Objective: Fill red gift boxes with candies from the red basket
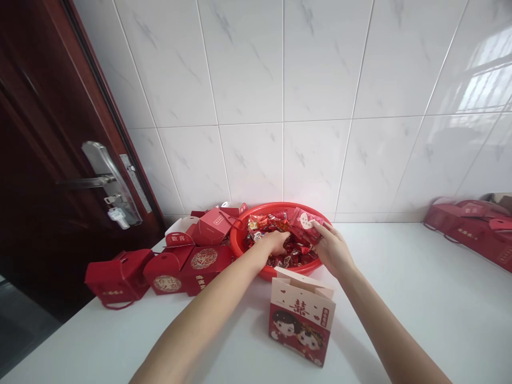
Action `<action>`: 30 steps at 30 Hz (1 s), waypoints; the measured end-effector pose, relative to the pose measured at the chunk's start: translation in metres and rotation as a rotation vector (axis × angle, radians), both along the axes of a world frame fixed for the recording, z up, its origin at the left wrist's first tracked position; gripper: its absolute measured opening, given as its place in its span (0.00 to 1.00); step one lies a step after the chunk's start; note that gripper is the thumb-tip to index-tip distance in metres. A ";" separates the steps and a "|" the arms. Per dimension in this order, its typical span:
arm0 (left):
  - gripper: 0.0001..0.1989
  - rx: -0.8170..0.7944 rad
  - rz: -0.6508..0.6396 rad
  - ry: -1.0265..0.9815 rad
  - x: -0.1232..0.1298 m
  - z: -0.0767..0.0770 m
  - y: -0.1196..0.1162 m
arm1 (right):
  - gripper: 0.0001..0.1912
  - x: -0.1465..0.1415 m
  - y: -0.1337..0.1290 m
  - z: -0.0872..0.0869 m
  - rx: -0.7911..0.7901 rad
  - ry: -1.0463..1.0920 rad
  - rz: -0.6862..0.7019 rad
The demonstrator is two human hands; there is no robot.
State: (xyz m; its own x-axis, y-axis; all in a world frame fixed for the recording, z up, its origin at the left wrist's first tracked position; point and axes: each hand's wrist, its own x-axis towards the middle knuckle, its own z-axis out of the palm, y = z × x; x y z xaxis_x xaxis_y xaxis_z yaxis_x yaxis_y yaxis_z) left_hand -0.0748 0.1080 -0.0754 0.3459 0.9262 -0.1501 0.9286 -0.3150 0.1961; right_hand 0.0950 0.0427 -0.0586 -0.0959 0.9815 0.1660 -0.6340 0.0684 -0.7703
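A red plastic basket [280,271] holds many wrapped candies [294,256] in red shiny wrappers. My left hand [276,242] reaches down into the middle of it, fingers curled among the candies; their tips are hidden, and what they hold cannot be made out. At the basket's right rim, my right hand [334,248] pinches a red packet [302,221] with a white heart-shaped label, partly over the candies. Standing upright in front of the basket is a red and cream paper gift box [300,320] with two cartoon figures, its top open.
Several red gift boxes [120,280] with string handles crowd the white table [400,277] left of the basket. More red boxes [468,226] lie at the far right. A tiled wall [252,160] rises behind; a dark wooden door [44,133] with keys is at left.
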 end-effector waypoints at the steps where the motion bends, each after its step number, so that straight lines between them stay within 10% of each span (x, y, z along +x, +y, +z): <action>1: 0.22 0.004 0.007 0.011 0.001 0.002 -0.001 | 0.16 0.000 0.000 0.000 -0.003 0.000 -0.001; 30: 0.06 -0.060 0.130 -0.260 0.000 0.017 -0.012 | 0.17 0.000 0.000 0.001 -0.024 0.014 -0.010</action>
